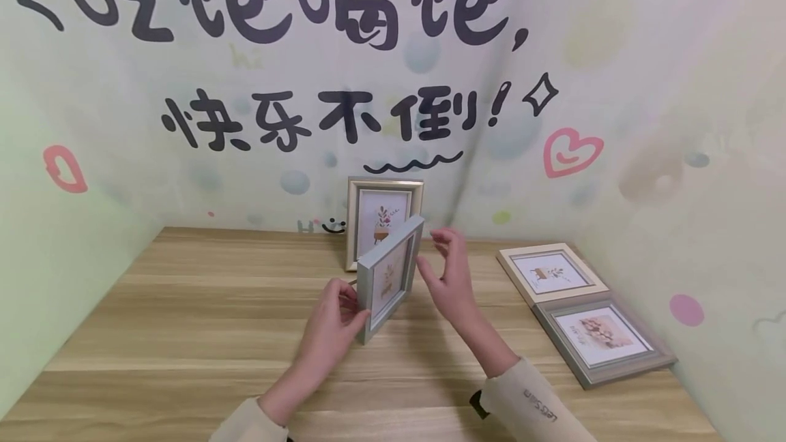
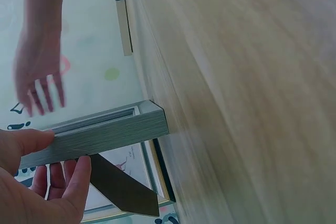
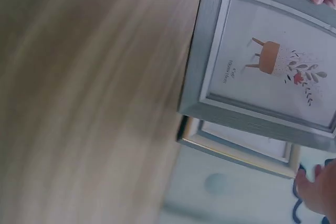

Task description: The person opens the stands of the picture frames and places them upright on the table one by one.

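A grey-blue picture frame (image 1: 389, 280) stands upright at an angle near the middle of the table. My left hand (image 1: 328, 329) grips its near side edge, thumb on the front and fingers behind. In the left wrist view a dark support leg (image 2: 123, 187) sticks out from its back. The frame's print, a plant in a brown legged pot (image 3: 269, 57), shows in the right wrist view. My right hand (image 1: 451, 282) hovers beside the frame's far edge with fingers loosely bent, holding nothing. Behind it stands a gold-rimmed frame (image 1: 353, 224), partly hidden.
On the table's right side, a cream frame (image 1: 520, 273) and a grey-brown frame (image 1: 568, 343) lie flat, face up, end to end. A printed wall hanging (image 1: 295, 203) rises behind the wood-grain table (image 1: 184, 333).
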Demonstrator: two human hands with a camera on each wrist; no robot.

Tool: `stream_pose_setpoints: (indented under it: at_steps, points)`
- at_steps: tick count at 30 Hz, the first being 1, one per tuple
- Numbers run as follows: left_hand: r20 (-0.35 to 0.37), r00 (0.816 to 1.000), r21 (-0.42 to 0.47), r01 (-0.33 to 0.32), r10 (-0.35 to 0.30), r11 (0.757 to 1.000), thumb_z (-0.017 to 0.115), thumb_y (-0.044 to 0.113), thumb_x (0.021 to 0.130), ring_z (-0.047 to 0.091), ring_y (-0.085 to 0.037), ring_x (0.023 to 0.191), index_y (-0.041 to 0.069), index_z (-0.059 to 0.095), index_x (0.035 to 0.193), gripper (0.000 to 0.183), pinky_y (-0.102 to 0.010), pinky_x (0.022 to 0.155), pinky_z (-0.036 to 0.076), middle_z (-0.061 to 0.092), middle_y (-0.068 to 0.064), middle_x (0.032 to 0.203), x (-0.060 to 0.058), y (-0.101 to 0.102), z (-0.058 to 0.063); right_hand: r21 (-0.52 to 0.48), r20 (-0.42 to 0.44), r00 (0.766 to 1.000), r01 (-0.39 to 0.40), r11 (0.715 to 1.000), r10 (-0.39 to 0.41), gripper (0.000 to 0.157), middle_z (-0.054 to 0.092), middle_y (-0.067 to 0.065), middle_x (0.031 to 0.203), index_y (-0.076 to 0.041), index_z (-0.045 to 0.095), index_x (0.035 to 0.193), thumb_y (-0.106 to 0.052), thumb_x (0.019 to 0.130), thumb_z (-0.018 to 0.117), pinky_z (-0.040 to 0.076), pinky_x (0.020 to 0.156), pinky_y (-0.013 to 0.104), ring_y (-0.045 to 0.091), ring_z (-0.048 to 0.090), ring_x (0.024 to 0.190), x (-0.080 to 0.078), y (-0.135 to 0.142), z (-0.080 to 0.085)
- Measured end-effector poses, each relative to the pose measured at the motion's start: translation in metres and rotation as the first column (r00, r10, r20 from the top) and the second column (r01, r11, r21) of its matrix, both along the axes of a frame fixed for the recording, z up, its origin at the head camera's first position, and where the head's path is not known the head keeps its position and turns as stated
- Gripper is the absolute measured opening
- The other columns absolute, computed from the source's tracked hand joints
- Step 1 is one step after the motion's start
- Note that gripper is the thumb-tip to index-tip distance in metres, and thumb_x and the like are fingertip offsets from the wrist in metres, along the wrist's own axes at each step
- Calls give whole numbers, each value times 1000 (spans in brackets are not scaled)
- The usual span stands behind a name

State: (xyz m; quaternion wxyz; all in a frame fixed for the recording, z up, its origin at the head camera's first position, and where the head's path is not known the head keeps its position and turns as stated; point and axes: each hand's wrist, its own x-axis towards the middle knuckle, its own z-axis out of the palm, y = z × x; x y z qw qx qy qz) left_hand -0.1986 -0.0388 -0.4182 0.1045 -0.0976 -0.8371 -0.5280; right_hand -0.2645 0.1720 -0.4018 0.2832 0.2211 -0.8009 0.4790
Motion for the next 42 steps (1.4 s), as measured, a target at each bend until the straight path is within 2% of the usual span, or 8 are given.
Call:
stream_pose_setpoints:
  at_steps: [2, 7, 11, 17, 31, 36, 39, 42]
  points:
    - [3, 1000, 1, 0, 0, 1000, 73, -1, 84, 66, -25, 97, 1, 52, 105, 30, -27, 81, 61, 64, -15, 106, 0, 0, 0, -86, 185, 982, -15, 996, 31, 52, 44, 26, 139, 7, 41, 137, 0, 91, 64, 42, 114, 56, 41, 48, 128, 0, 4, -5]
    - [6, 1000, 6, 1, -2, 1000, 72, -2, 85, 66, -25, 98, 1, 51, 106, 30, -27, 81, 61, 64, -15, 107, -1, 0, 0, -88, 482, 867, -96, 991, 127, 57, 44, 28, 149, 4, 38, 147, -5, 95, 61, 36, 117, 58, 47, 44, 138, -2, 10, -13]
    - [20, 1000, 15, -6, 5, 1000, 71, -1, 86, 65, -26, 100, 2, 52, 108, 29, -28, 82, 62, 63, -15, 110, -3, -2, 0, -81, 537, 819, -191, 978, 204, 56, 46, 28, 149, 4, 39, 147, -4, 95, 59, 35, 119, 56, 45, 44, 139, -3, 12, -14]
    - [50, 998, 93, -44, 39, 995, 69, -2, 88, 63, -28, 109, 1, 53, 114, 31, -31, 88, 61, 60, -15, 118, -7, -13, 2, -139, 554, 797, -196, 971, 240, 56, 46, 27, 149, 3, 39, 148, -3, 96, 58, 42, 115, 51, 43, 48, 137, 1, 9, -13]
    - [-171, 950, 254, -213, 261, 943, 64, -7, 91, 60, -37, 118, -10, 59, 124, 33, -35, 97, 55, 56, -26, 121, -31, -55, 16, -265, 443, 833, -230, 937, 330, 64, 42, 26, 148, 1, 31, 153, -3, 95, 57, 44, 113, 54, 47, 48, 135, 11, -47, -2]
    - [-166, 953, 291, -199, 254, 936, 55, -9, 94, 53, -36, 121, -9, 45, 143, 50, -17, 104, 49, 42, -26, 131, -39, -64, 15, -233, 405, 862, -225, 946, 305, 68, 39, 25, 149, -1, 30, 155, -10, 94, 58, 41, 114, 58, 46, 50, 134, 5, -71, -1]
    - [-142, 955, 302, -208, 260, 930, 50, -8, 95, 49, -29, 119, -6, 36, 150, 56, -21, 108, 47, 37, -24, 135, -47, -72, 15, -248, 396, 862, -233, 940, 318, 70, 36, 26, 150, 0, 27, 156, -11, 94, 59, 40, 115, 57, 46, 48, 135, -1, -84, 0]
    - [-113, 959, 303, -215, 259, 928, 49, -4, 96, 44, -24, 122, -2, 30, 154, 60, -42, 117, 42, 33, -21, 137, -55, -81, 16, -264, 380, 860, -253, 931, 342, 70, 35, 26, 150, 1, 27, 155, -9, 94, 59, 40, 115, 56, 47, 46, 135, -10, -96, -1]
